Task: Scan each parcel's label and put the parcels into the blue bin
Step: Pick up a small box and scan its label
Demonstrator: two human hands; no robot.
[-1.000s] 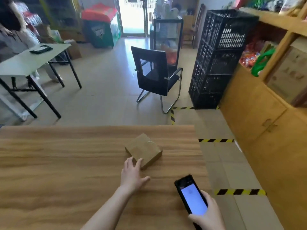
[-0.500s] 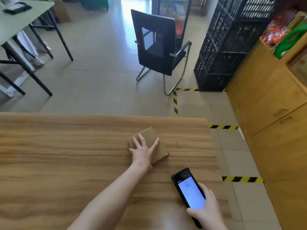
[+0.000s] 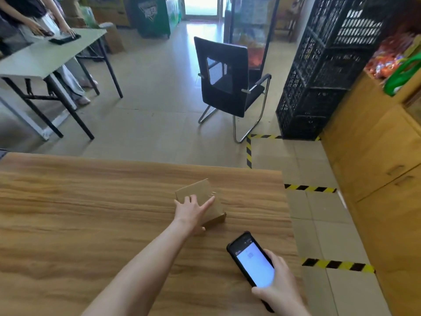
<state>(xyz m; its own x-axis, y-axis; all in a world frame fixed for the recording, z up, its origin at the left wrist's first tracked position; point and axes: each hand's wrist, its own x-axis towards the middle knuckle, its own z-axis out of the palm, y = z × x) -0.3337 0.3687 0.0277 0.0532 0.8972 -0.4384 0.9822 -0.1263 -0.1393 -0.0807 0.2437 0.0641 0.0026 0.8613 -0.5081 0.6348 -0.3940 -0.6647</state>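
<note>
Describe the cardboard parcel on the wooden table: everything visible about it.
The parcel is a small, plain brown cardboard box, closed, lying flat on the wooden table, turned askew to its edges. No label shows on its visible faces. The left hand rests on top, fingers spread, thumb at the near side.

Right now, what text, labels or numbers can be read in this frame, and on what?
Nothing reads clearly.
On the phone in the right hand: small icon and text, too blurred.
On the parcel under the left hand: faint mark, no legible label.
On the green cabinet at the back: white logo, too blurred.
</note>
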